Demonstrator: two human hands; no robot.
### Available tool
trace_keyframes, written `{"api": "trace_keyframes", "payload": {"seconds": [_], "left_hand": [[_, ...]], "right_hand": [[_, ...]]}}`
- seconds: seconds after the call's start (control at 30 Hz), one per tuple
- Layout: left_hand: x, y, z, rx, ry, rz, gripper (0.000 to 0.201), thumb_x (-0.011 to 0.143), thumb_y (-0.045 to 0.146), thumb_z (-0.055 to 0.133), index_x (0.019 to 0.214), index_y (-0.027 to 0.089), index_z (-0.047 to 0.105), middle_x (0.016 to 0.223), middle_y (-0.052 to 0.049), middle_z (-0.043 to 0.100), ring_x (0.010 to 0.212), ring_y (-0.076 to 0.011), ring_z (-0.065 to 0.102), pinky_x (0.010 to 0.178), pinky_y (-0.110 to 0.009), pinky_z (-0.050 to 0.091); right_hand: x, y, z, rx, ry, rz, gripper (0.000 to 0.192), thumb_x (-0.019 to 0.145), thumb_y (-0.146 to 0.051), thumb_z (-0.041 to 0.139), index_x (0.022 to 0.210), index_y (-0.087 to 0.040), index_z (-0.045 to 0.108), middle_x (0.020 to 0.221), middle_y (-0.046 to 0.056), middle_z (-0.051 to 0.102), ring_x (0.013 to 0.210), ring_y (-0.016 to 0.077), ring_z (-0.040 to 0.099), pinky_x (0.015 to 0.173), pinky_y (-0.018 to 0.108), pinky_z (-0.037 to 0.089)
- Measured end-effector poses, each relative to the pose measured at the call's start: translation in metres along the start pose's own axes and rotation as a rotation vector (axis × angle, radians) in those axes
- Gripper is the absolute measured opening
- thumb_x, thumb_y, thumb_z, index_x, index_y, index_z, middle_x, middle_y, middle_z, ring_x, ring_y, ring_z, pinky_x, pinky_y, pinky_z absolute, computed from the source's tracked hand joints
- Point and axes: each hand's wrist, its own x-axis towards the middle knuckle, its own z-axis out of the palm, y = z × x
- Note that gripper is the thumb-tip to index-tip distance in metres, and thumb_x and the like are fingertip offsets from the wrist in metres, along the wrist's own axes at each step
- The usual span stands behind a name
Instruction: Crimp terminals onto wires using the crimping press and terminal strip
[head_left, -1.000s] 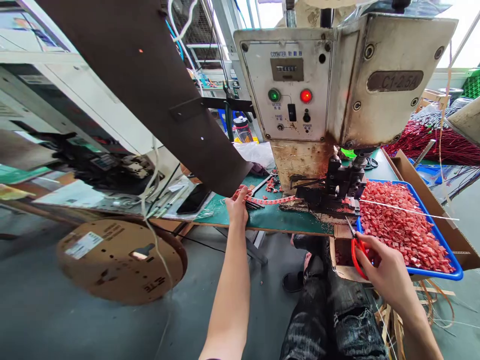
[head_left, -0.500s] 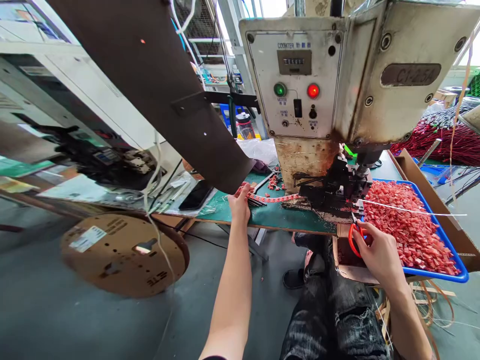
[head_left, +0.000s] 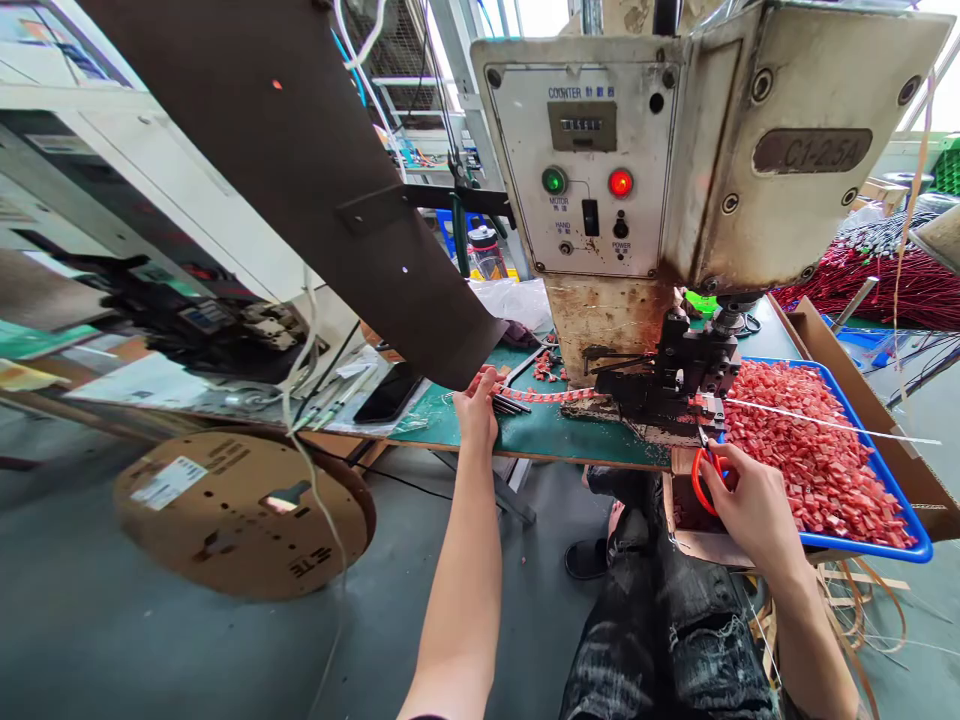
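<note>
My left hand (head_left: 476, 405) is closed on the end of a strip of small red pieces (head_left: 555, 396), just below the lower edge of a dark curved guide plate (head_left: 450, 330). From my fingers the strip runs right into the black press tooling (head_left: 667, 375) of the machine. In my right hand (head_left: 754, 500) is a pair of scissors with red-orange handles (head_left: 699, 485), fingers around a handle loop. The scissor tips point up, close to the tooling's front edge. A blue tray (head_left: 911, 515) heaped with red pieces (head_left: 817, 450) lies right of this hand.
The machine's counter panel (head_left: 589, 165) shows a green and a red light. A cardboard reel (head_left: 232, 520) stands low at left. A phone (head_left: 388, 393) lies on the green table (head_left: 442, 415). An open cardboard box (head_left: 705, 545) sits under my right hand. Red wires (head_left: 840, 265) are bundled behind.
The press ram above the tooling looks shifted in position. The whole view has moved slightly; both hands keep their hold in nearly the same places.
</note>
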Motion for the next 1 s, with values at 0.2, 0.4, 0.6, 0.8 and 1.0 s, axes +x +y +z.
{"api": "trace_keyframes", "payload": {"seconds": [0.2,0.4,0.6,0.8,1.0], "left_hand": [[-0.001,0.002,0.000,-0.004,-0.018,0.011,0.038,0.061,0.052,0.083,0.078,0.023,0.065,0.074,-0.002,0.060,0.072,-0.0192,0.062,0.066,-0.030,0.047],[-0.002,0.004,0.000,0.017,-0.057,0.042,0.037,0.064,0.054,0.082,0.076,0.024,0.065,0.076,-0.003,0.061,0.081,-0.0222,0.065,0.072,-0.031,0.047],[-0.002,0.005,0.000,0.029,-0.062,0.022,0.039,0.064,0.056,0.080,0.079,0.024,0.065,0.076,-0.002,0.060,0.080,-0.0225,0.065,0.072,-0.032,0.045],[-0.003,0.005,0.001,0.022,-0.053,0.026,0.040,0.062,0.057,0.082,0.079,0.024,0.066,0.076,-0.002,0.061,0.080,-0.0226,0.064,0.072,-0.032,0.045],[-0.008,0.008,0.005,0.056,-0.116,0.059,0.038,0.063,0.055,0.083,0.082,0.025,0.069,0.078,-0.003,0.067,0.078,-0.0223,0.065,0.074,-0.032,0.047]], "right_hand": [[-0.002,0.002,-0.007,0.008,-0.031,-0.007,0.046,0.091,-0.052,0.047,0.098,-0.017,0.076,0.066,0.007,0.072,0.050,0.0177,0.053,0.060,0.030,0.043],[-0.001,0.000,-0.004,0.013,-0.018,0.004,0.047,0.092,-0.053,0.048,0.102,-0.016,0.076,0.072,0.008,0.074,0.050,0.0176,0.054,0.061,0.030,0.044],[0.000,-0.005,0.003,0.013,-0.006,0.001,0.045,0.094,-0.049,0.044,0.100,-0.017,0.075,0.061,0.006,0.069,0.050,0.0196,0.055,0.063,0.031,0.044],[-0.001,-0.001,-0.008,0.047,-0.035,0.011,0.046,0.091,-0.052,0.049,0.098,-0.016,0.076,0.068,0.007,0.072,0.050,0.0174,0.053,0.059,0.029,0.043],[-0.031,-0.013,-0.017,0.209,-0.164,-0.015,0.040,0.093,-0.046,0.053,0.110,-0.017,0.075,0.068,0.003,0.069,0.051,0.0150,0.051,0.053,0.026,0.040]]}}
